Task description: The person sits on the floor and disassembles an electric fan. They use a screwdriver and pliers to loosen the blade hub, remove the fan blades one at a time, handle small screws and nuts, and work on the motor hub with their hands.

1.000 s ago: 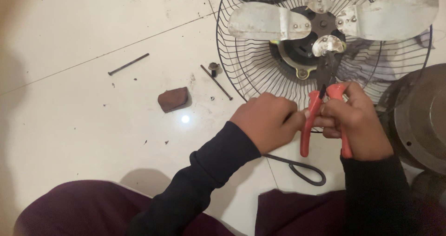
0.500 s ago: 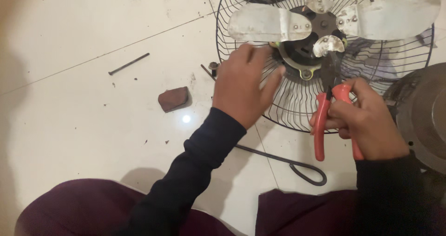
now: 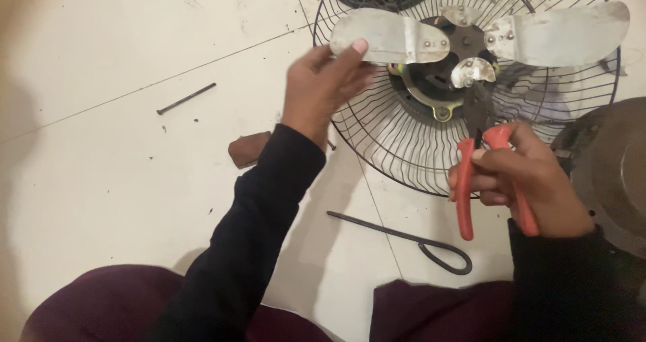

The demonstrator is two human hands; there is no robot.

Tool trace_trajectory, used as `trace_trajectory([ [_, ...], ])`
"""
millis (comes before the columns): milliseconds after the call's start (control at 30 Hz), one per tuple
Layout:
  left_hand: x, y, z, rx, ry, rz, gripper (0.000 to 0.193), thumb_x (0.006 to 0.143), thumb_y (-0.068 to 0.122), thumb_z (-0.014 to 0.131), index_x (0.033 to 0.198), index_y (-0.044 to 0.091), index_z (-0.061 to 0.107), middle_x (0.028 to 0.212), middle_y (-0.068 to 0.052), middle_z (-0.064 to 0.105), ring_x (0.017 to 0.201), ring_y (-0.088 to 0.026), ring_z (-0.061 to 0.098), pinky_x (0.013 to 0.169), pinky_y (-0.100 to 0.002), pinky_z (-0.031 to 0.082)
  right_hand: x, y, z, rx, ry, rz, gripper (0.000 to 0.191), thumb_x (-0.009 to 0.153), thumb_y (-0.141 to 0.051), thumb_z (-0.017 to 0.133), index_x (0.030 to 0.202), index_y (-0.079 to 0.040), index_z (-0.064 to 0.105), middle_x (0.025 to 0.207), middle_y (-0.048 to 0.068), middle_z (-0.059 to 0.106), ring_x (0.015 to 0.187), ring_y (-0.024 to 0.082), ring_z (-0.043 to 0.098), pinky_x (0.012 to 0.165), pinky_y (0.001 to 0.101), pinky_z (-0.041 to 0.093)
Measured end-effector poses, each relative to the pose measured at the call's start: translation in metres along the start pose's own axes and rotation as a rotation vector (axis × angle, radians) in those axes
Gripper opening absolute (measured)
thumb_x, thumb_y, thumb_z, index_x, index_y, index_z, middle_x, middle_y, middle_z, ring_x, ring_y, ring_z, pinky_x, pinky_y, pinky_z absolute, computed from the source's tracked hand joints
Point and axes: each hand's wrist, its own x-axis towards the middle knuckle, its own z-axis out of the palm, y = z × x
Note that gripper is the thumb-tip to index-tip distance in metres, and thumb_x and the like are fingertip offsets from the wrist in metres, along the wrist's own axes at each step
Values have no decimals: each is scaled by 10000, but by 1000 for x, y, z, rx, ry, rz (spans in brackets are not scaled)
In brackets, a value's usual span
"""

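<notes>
Gripping red pliers in your right hand, nose at the fan motor; left hand spread, fingertips touching a blade.

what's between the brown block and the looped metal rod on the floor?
In the head view the left forearm's black sleeve crosses between the brown block and the looped rod; otherwise bare white tile.

floor: pale tiles | thin grout lines | gritty specks | dim light
</notes>
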Motion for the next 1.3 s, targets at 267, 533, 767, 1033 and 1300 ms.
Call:
trace_trajectory([
  [267,2,-13,-3,-53,4,-145,328,1017,179,493,1161,-94,604,1090,-214,746,1002,-267,769,875,-339,643,5,5,-6,172,-162,161,469,955,-170,642,1338,13,443,1037,231,659,924,291,687,734,372,532],
  [533,-2,-29,10,57,-107,-224,372,995,240,607,1136,-101,653,1045,-192,749,927,-225,758,841,-316,635,-23,1,0,672,-254,78,527,900,-86,561,1386,111,509,1140,207,611,1038,278,631,879,390,507],
  [767,-37,-26,46,677,-94,268,323,974,214,671,1188,-28,673,959,-141,726,801,-207,726,724,-307,594,-23,3,13,565,-93,6,422,896,-64,518,1310,20,517,1124,176,622,1059,295,633,886,457,504],
  [1033,-57,-1,54,1263,24,534,219,1010,217,720,1131,46,655,1099,-121,667,959,-322,678,804,-433,525,-44,-21,53,83,215,-487,446,940,-17,456,1377,37,386,994,187,619,889,249,671,850,403,611],
  [1300,-26,20,4,1654,82,936,753,818,341,834,1426,30,517,1476,-191,462,1361,-430,493,1062,-530,398,-23,5,38,-28,159,-125,349,974,-100,506,1249,114,484,931,284,660,787,320,660,750,493,568],
])
